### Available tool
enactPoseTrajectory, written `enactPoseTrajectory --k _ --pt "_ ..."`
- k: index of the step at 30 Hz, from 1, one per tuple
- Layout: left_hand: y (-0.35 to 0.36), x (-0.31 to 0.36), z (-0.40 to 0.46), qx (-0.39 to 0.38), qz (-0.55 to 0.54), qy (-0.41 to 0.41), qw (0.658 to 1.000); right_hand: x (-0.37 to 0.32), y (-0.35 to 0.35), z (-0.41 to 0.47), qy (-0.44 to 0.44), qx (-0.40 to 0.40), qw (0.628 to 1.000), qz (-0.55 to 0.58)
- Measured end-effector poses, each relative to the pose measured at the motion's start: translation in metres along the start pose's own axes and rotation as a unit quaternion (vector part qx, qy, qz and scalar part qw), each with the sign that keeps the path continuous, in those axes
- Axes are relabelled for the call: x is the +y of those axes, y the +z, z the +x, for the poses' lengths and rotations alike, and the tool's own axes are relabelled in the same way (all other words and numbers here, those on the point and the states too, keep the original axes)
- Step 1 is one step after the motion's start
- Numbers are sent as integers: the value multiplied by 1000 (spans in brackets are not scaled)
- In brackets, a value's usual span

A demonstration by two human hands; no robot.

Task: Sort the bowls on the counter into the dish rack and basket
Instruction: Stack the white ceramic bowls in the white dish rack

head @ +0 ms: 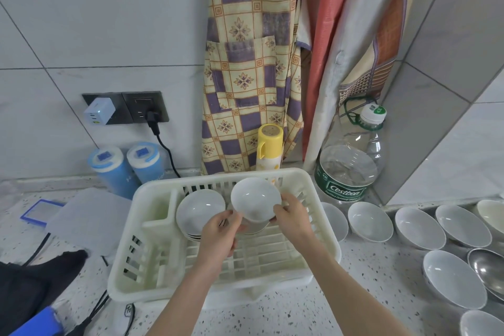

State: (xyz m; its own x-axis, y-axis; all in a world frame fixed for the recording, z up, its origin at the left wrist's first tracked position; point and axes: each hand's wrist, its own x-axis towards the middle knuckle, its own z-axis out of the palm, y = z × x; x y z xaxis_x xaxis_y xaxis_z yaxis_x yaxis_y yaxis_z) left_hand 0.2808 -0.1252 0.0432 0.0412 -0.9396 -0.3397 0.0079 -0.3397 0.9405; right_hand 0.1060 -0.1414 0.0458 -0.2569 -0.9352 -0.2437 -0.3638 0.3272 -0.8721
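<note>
A cream plastic dish rack [324,229] stands on the speckled counter in the middle. Inside it a few white bowls [199,209] lean stacked on edge at the back left. Both hands hold a white bowl [255,196] tilted above the rack, over another bowl partly hidden beneath it. My left hand [221,234] grips the bowl's lower left rim and my right hand [293,219] grips its right rim. Several white bowls [369,221] sit on the counter to the right of the rack. A steel bowl [488,267] lies among them.
A large clear water bottle [351,166] stands behind the rack's right corner, a yellow flask [268,147] behind its back edge. Two blue canisters [114,169] and a plugged cable are at back left. Dark cloth [32,286] and a translucent sheet lie at the left.
</note>
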Motion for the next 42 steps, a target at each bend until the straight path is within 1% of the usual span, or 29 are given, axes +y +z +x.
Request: enactPoseTrajectory --k 4,6,9,11,14,18,23,28,33,42 --pt "-5 -15 0 -6 58 -39 998 9 3 2 8 13 1000 2" --pt "-4 -23 0 -9 70 -64 995 11 5 2 10 -1 1000 -8" --pt "-1 -31 2 -10 66 -102 993 11 10 3 13 -14 1000 -24" --pt "0 -33 4 -1 33 -116 993 12 11 5 16 -16 999 -41" --pt "0 -35 7 21 -18 -113 993 15 14 7 21 -25 997 -65" --pt "2 -36 7 29 -48 -107 993 17 18 9 24 -37 994 -98" --pt "3 -39 6 21 -30 -80 996 21 19 12 32 -40 993 -105" --pt "3 -42 7 23 -30 -68 997 26 20 15 30 -40 995 -82" --pt "3 -41 7 22 -34 -68 997 31 19 18 40 -40 998 -36" --pt "3 -41 6 11 -39 -78 996 32 20 18 30 -35 998 -40"
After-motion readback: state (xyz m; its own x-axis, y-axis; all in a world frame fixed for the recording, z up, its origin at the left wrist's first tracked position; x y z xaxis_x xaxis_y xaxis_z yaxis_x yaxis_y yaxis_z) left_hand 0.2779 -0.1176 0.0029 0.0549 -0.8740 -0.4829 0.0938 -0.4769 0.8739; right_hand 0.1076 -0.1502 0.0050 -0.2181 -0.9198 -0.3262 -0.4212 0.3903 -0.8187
